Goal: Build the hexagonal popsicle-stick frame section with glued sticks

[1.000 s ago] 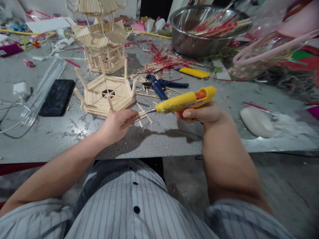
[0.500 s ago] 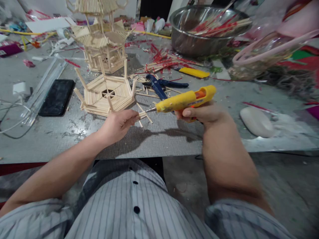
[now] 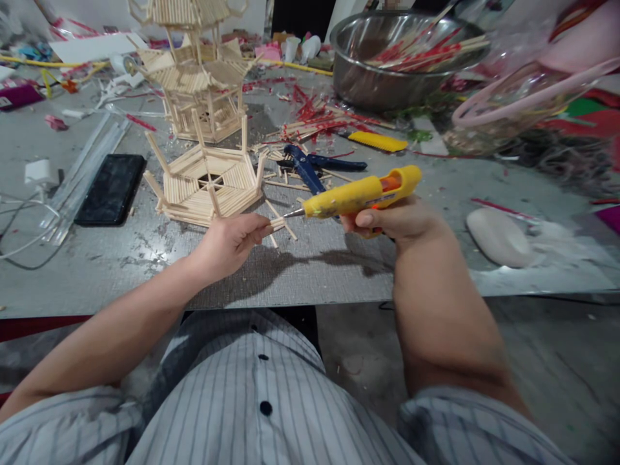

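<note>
My left hand is closed in a pinch around a thin wooden stick, whose end sticks out to the right of the fingertips. My right hand grips a yellow hot glue gun, its metal nozzle pointing left at the stick's end. Whether nozzle and stick touch, I cannot tell. Just behind my left hand lies a hexagonal stick base with short upright posts around its rim. Beyond it stands a tiered stick pavilion, its top cut off by the view.
Blue-handled pliers lie behind the glue gun, near loose sticks and a yellow utility knife. A steel basin stands at the back. A black phone is at left, a whitish rounded object at right, beside a pink-handled basket.
The glue gun has shifted very slightly to the right with my right hand. My left hand and the stick look the same.
</note>
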### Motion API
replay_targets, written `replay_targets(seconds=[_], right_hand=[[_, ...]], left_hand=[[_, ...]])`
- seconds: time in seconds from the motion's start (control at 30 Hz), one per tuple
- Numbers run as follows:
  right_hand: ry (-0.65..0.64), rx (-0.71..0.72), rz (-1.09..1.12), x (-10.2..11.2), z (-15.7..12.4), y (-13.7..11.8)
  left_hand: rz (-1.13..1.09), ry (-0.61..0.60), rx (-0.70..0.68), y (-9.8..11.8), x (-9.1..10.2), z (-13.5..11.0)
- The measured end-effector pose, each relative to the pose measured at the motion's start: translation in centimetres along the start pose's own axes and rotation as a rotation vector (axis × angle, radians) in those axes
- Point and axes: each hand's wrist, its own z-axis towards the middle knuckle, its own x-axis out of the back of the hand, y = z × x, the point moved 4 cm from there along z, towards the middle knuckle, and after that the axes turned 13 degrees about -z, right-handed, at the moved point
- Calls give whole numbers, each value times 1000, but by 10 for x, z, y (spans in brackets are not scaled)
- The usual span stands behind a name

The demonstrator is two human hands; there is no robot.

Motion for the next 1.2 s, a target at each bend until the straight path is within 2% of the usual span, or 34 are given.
replay_targets(seconds=[0.37,0.93,1.2], right_hand=[[32,10,30,-4,-1,-11],[-45,82,-12,0,-1,-5],[-4,4,-26,1,-3,-3]], left_hand=[[-20,1,6,-1,0,-1],[-59,28,55,1,2,1],[-37,26,109,-1,2,0]])
